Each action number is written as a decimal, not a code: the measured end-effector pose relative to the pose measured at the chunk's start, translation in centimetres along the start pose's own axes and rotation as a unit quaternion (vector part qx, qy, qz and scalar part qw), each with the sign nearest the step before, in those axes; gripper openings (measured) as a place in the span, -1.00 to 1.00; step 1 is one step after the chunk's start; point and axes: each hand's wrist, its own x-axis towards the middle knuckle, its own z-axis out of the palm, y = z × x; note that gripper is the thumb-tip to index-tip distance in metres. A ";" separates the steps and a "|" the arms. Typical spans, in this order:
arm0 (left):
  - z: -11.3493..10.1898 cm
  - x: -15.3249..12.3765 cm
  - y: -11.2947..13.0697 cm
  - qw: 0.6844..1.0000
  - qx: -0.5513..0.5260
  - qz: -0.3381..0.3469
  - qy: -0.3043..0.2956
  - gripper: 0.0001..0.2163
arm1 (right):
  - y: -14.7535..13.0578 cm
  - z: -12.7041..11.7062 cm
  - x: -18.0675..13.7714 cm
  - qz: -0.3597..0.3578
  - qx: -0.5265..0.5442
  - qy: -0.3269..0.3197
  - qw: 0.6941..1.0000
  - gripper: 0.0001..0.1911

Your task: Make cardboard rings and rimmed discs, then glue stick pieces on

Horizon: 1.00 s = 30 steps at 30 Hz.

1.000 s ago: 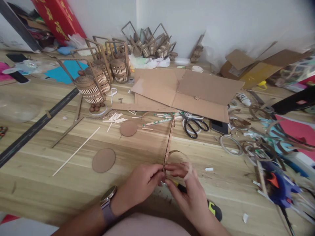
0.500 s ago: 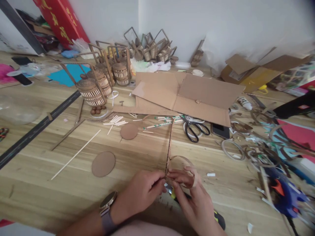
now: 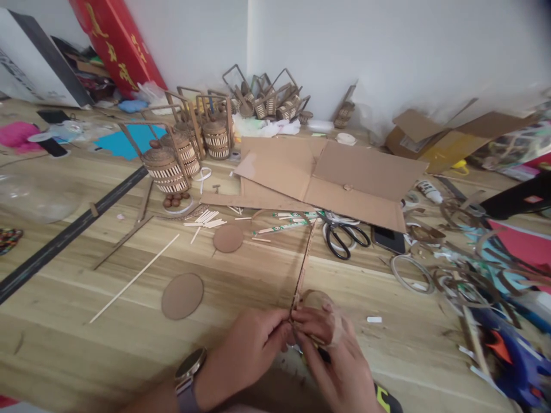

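A narrow corrugated cardboard strip point(image 3: 303, 264) stretches away from me over the table. Its near end is pinched between the fingertips of my left hand point(image 3: 253, 341), which wears a watch point(image 3: 190, 363), and my right hand point(image 3: 333, 358). A thin curl of brown paper point(image 3: 337, 328) loops across the right fingers. Under the right hand a black and yellow-green utility knife point(image 3: 385, 397) partly shows; I cannot tell whether the palm grips it. To the left lie two cardboard discs, a larger one point(image 3: 182, 296) and a smaller one point(image 3: 228, 238).
Black-handled scissors point(image 3: 340, 242) and a phone point(image 3: 388, 238) lie beyond my hands. Folded cardboard point(image 3: 275, 163) covers the table's middle. Lidded miniature baskets point(image 3: 166, 169) stand back left. Paper scraps and a blue glue gun point(image 3: 514, 361) crowd the right. A thin stick point(image 3: 134, 279) lies left.
The view has tilted slightly, so the table sits lower in the picture. Both hands keep pinching the strip's end; the paper curl lies closer over the right fingers and the knife's blade is more hidden.
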 end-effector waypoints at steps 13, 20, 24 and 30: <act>-0.1 -0.1 0.2 0.999 -0.012 0.036 0.009 -0.75 | 0.1 0.0 -0.1 0.046 -0.034 0.026 0.998 -0.96; 0.2 0.0 0.1 0.999 -0.022 0.022 0.009 -0.75 | 0.7 -0.1 -0.7 0.019 -0.041 0.020 0.999 -0.91; 0.2 0.1 0.2 1.000 -0.024 -0.010 0.010 -0.80 | 0.6 0.0 -0.3 -0.029 -0.048 0.028 0.998 -0.88; 0.3 0.2 -0.1 1.000 -0.029 -0.006 -0.005 -0.75 | 1.1 0.3 -0.1 -0.073 -0.095 0.033 0.992 -0.94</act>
